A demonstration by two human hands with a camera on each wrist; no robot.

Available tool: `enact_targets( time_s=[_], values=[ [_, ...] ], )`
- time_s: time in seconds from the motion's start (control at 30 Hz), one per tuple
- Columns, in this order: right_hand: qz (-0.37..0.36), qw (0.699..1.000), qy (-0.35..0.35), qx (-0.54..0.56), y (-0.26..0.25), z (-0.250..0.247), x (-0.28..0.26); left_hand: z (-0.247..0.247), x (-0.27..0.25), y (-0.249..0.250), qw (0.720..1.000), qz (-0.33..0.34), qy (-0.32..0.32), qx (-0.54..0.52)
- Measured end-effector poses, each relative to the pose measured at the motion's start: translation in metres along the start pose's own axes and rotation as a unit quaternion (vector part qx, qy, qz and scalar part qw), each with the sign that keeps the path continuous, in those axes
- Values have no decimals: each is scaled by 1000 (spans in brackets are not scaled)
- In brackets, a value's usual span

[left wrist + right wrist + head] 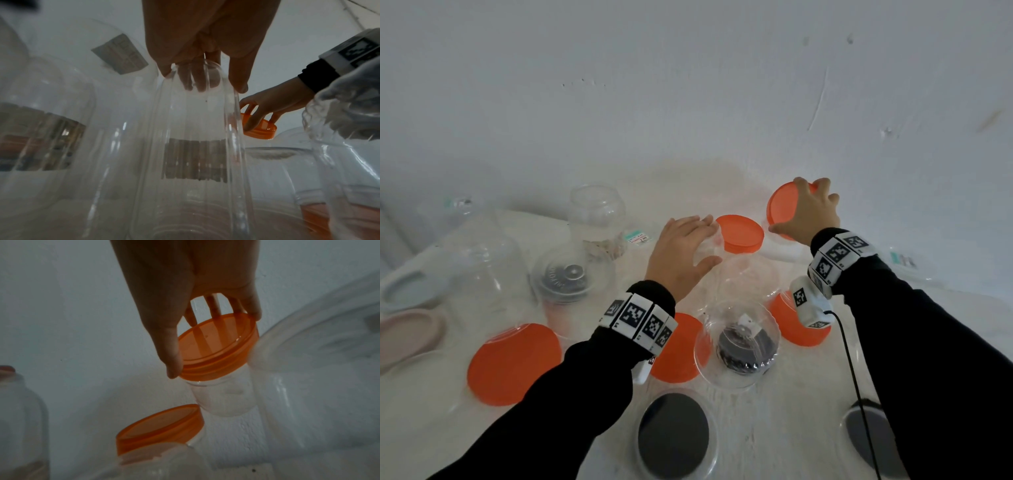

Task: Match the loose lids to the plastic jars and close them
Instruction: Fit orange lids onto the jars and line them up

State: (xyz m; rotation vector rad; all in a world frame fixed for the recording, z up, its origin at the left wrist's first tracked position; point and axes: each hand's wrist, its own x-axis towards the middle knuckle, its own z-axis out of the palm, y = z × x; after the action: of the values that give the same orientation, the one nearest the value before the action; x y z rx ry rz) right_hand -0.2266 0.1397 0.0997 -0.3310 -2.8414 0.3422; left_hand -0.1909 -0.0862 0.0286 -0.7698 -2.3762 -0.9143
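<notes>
My right hand (801, 209) grips a translucent orange lid (782, 205) by its rim, thumb on one side and fingers on the other. In the right wrist view this lid (218, 347) sits tilted over the mouth of a small clear jar (222, 399) near the wall. My left hand (710, 240) holds the top of a tall clear jar (726, 270), with fingers behind it and thumb in front; the left wrist view shows the fingertips (239, 86) against that jar (195, 129). Between the hands stands another jar with an orange lid (739, 233) on it.
Loose orange lids (513, 363) (678, 346) (798, 325) lie on the white table (756, 411). Two black lids (673, 431) (866, 431) lie at the front. A clear jar (739, 342) has a dark object inside. More clear jars (597, 212) (479, 267) stand left, beside a pink lid (410, 332).
</notes>
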Motion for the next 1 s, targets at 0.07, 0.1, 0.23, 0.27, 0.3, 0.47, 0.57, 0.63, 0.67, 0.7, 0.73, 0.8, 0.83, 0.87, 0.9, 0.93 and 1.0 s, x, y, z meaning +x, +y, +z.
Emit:
enact_targets(
  time_s=[0.07,0.1,0.23,0.27,0.3,0.47,0.57,0.63,0.67,0.7,0.73,0.8,0.83,0.87,0.9,0.93,1.0],
  values=[
    [-6,1000,-23,5,-1,4,3,1,0,0,1000,5,7,1],
    [-11,999,-35,7,-2,7,5,1,0,0,1000,8,10,3],
    [-29,996,-90,2,-7,17,11,2,-1,-1,1000,13,18,5],
    [-30,994,-103,-1,-9,20,12,2,0,-1,1000,11,18,7],
    [-30,993,-116,-5,-10,22,13,3,0,-1,1000,11,18,8],
    [-36,986,-159,-25,-13,35,17,3,-1,-2,999,15,31,6],
    [-35,981,-187,-34,-13,40,18,3,-1,0,999,15,35,8],
    [-35,977,-205,-40,-12,42,20,3,-1,0,999,13,36,9],
    [-35,976,-211,-42,-11,42,20,3,-1,1,999,12,36,7],
    [-37,975,-216,-43,-10,42,21,3,-1,1,999,11,35,5],
    [-41,973,-222,-46,-10,42,21,3,-1,1,999,11,33,5],
    [-54,971,-227,-51,-10,42,22,4,-1,1,999,11,32,7],
    [-59,971,-226,-53,-10,42,22,4,-1,1,999,11,31,8],
    [-63,971,-225,-55,-10,42,22,3,-1,0,999,11,30,8],
    [-65,971,-223,-57,-11,43,22,3,-1,0,999,11,29,9],
    [-67,971,-222,-58,-11,43,22,3,-1,0,999,12,28,10],
    [-70,971,-220,-59,-11,42,21,3,-1,0,1000,12,25,10]
  ],
)
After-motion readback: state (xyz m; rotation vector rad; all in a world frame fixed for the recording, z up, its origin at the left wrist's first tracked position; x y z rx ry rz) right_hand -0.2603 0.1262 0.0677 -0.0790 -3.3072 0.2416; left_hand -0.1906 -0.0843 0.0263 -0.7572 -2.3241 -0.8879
